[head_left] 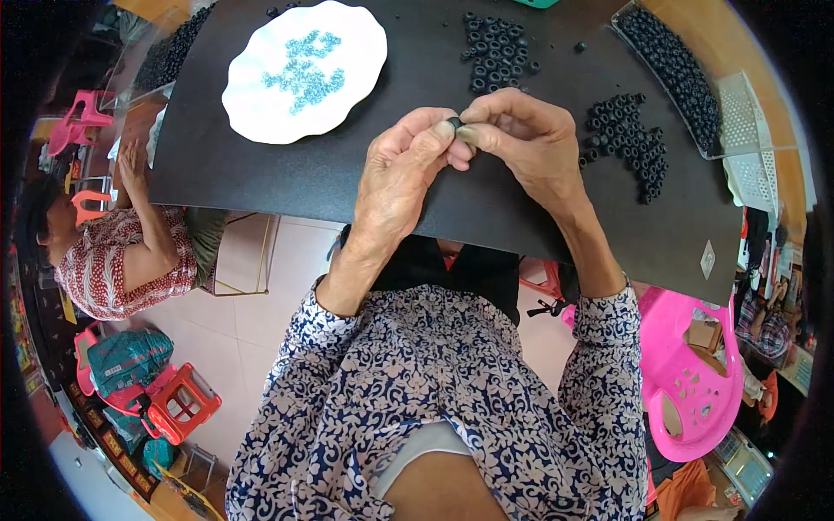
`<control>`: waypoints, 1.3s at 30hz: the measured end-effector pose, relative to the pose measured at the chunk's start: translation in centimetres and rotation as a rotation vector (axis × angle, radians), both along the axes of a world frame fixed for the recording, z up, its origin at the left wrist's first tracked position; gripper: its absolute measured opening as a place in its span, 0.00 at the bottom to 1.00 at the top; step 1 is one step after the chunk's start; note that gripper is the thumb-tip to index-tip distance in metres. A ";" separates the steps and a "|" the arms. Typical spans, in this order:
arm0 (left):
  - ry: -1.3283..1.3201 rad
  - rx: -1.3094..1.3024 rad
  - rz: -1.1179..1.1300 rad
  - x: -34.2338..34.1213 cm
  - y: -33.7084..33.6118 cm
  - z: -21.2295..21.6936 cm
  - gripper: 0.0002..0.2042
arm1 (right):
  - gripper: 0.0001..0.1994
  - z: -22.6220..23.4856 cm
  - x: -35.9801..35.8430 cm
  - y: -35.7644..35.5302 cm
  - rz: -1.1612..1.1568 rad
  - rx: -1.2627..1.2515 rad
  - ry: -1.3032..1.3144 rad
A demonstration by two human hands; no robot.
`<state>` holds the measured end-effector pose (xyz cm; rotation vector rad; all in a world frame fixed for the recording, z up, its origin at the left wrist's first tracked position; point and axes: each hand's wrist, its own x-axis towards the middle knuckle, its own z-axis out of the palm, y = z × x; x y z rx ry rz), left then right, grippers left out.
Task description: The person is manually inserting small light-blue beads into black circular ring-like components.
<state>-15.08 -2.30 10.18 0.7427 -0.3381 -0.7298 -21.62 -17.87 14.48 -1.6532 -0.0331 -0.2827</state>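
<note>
Over the near part of a dark table (287, 178), both my hands meet at one small black ring-like piece (455, 122). My left hand (404, 161) pinches it between thumb and fingers. From the other side, the thumb and fingertips of my right hand (526, 143) close on the same piece. Just beyond my hands lies a cluster of black ring-shaped pieces (497, 56), and another cluster (627, 139) lies to the right of my right hand. A white wavy-edged plate (248, 108) to the left holds many small clear, bluish bits (304, 74).
A clear tray full of black pieces (669, 74) stands at the far right beside a white perforated basket (745, 130). Another person (130, 252) sits at the left table end. A pink chair (695, 382) stands at right, a red stool (182, 404) at lower left.
</note>
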 end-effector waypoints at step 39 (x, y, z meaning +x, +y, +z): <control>-0.043 0.033 -0.006 0.3 -0.1 0.4 0.11 | 0.10 3.8 -2.0 -7.2 -0.132 -1.359 0.191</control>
